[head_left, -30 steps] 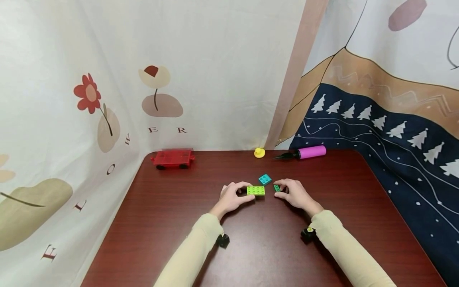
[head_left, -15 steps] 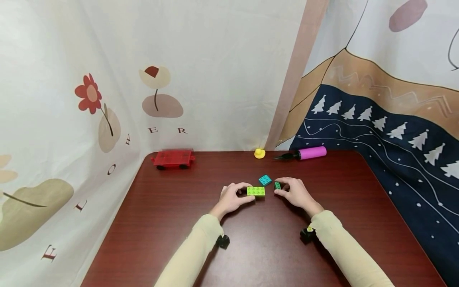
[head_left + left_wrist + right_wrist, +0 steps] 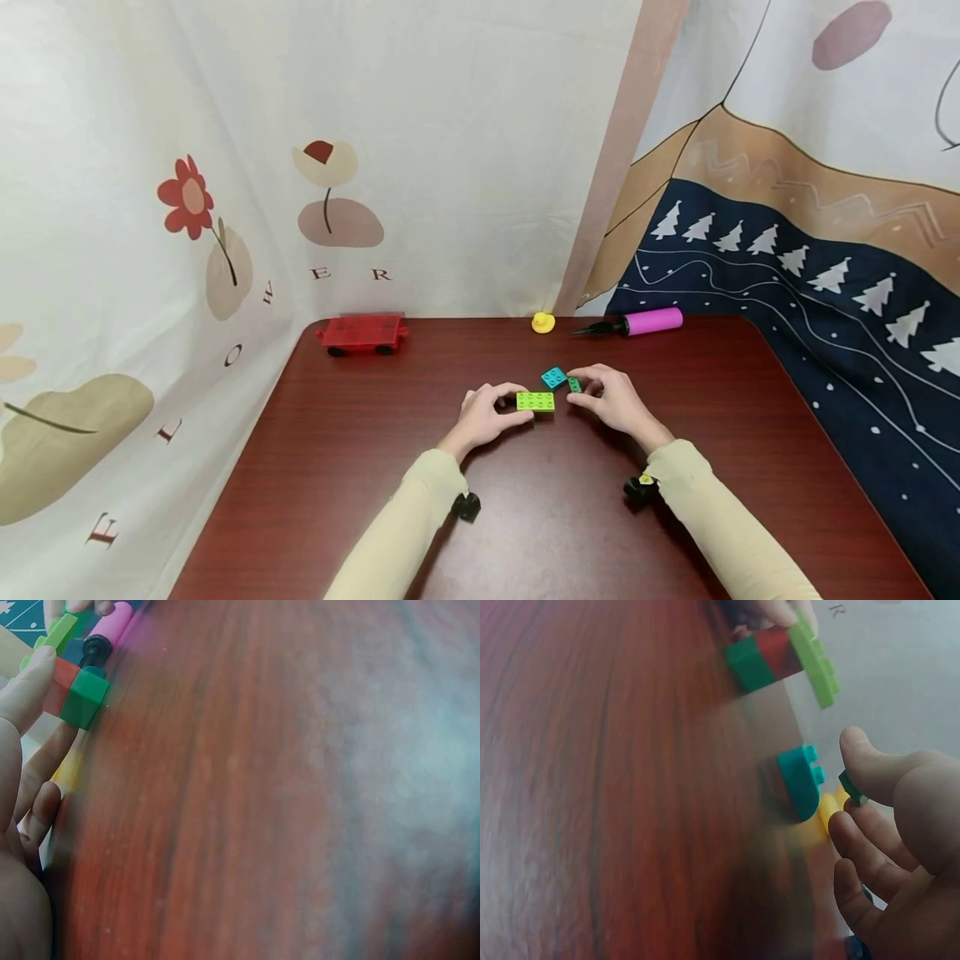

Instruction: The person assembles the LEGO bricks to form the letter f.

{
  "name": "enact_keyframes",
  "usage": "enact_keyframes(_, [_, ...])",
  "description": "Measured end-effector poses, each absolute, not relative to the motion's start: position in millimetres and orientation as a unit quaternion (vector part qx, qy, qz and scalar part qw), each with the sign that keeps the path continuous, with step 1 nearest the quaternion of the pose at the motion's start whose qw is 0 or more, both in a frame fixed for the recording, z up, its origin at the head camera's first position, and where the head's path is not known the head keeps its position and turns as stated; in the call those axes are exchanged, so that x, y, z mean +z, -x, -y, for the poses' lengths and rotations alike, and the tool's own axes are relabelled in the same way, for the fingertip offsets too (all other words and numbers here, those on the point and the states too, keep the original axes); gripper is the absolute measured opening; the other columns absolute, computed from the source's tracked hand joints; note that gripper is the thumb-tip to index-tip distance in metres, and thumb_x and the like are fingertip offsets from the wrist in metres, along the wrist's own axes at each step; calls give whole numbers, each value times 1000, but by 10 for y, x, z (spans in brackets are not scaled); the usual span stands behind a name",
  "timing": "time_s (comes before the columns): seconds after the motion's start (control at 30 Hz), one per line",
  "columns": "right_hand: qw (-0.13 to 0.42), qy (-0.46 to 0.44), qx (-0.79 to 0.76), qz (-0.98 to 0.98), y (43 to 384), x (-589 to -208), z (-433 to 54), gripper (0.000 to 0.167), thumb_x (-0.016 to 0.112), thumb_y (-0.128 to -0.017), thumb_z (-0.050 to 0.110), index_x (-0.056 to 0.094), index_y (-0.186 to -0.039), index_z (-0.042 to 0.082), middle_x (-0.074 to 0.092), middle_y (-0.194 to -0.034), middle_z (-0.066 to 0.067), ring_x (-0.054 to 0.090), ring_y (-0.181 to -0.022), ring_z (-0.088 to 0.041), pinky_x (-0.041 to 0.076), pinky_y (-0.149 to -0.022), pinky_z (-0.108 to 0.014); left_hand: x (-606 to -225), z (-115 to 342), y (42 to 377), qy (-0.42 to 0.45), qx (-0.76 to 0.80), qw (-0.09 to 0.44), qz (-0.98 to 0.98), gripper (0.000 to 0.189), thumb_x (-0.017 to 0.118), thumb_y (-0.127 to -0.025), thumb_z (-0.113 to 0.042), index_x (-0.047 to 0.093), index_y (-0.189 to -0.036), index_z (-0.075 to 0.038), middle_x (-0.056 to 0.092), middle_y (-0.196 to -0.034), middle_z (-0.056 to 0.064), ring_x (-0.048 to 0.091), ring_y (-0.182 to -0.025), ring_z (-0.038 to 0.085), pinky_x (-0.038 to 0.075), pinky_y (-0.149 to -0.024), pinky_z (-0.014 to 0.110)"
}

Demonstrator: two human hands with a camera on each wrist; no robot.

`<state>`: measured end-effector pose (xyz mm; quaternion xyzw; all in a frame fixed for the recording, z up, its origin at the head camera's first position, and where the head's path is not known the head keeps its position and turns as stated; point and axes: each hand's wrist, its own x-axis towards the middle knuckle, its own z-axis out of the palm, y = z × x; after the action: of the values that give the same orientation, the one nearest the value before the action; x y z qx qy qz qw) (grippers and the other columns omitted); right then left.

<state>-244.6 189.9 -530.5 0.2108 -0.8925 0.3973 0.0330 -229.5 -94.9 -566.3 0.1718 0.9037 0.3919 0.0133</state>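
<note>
My left hand (image 3: 487, 412) grips a small stack of toy building bricks on the table, thumb on the near side and fingers on the far side. A lime-green brick (image 3: 536, 402) tops it, and the wrist views show a red brick (image 3: 777, 654) and a green brick (image 3: 751, 667) below. Between thumb and fingers, my right hand (image 3: 613, 402) pinches a small dark green brick (image 3: 574, 384), raised off the table in the right wrist view. Just left of it, a teal brick (image 3: 554, 378) with a rounded side rests on the table.
At the back of the brown table (image 3: 300, 467) stand a red toy wagon (image 3: 363, 332) on the left and a yellow rubber duck (image 3: 543, 322). Right of the duck lies a purple hand pump (image 3: 651, 322) with a black nozzle. Printed cloth hangs behind.
My right hand has moved slightly left and away from me with the small green brick, closer to the teal brick. The brick has turned a little. My left hand has stayed in place.
</note>
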Motion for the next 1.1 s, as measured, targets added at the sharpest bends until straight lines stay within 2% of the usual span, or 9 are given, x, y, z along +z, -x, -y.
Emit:
enact_keyframes(0.23, [30, -201, 447, 871, 2415, -5265, -1796, 39, 87, -88, 16, 77, -125, 10, 70, -105, -5, 66, -81, -15, 55, -75, -29, -5660, 953, 2281, -174, 388, 18, -905, 39, 80, -90, -54, 73, -124, -38, 64, -97, -14, 51, -88, 10, 31, -86, 38])
enact_keyframes(0.57, [-1, -222, 527, 820, 2362, -5199, -1614, 38, 85, -90, 11, 75, -126, 3, 71, -107, -12, 68, -82, -18, 55, -74, -26, -5656, 960, 2270, -175, 393, 19, -902, 38, 80, -90, -53, 74, -124, -37, 62, -97, -12, 50, -87, 11, 31, -85, 38])
enact_keyframes(0.8, [-12, -224, 572, 789, 2337, -5208, -1505, 38, 82, -91, 6, 73, -128, 2, 73, -116, -15, 68, -90, -19, 56, -78, -27, -5660, 956, 2276, -178, 392, 15, -903, 39, 79, -91, -54, 73, -125, -37, 61, -97, -12, 50, -87, 11, 31, -86, 38])
enact_keyframes(0.93, [-14, -223, 572, 789, 2320, -5219, -1444, 40, 82, -91, 5, 71, -130, 0, 73, -116, -18, 69, -91, -25, 57, -79, -31, -5656, 954, 2283, -181, 388, 9, -904, 40, 80, -90, -54, 74, -125, -36, 62, -96, -13, 50, -86, 10, 31, -85, 38])
enact_keyframes(1.1, [-21, -220, 562, 797, 2302, -5212, -1372, 38, 80, -91, 1, 71, -128, -2, 73, -111, -22, 67, -92, -38, 57, -78, -42, -5654, 954, 2300, -186, 389, 2, -902, 40, 80, -90, -54, 74, -124, -35, 64, -95, -15, 51, -84, 9, 31, -85, 38])
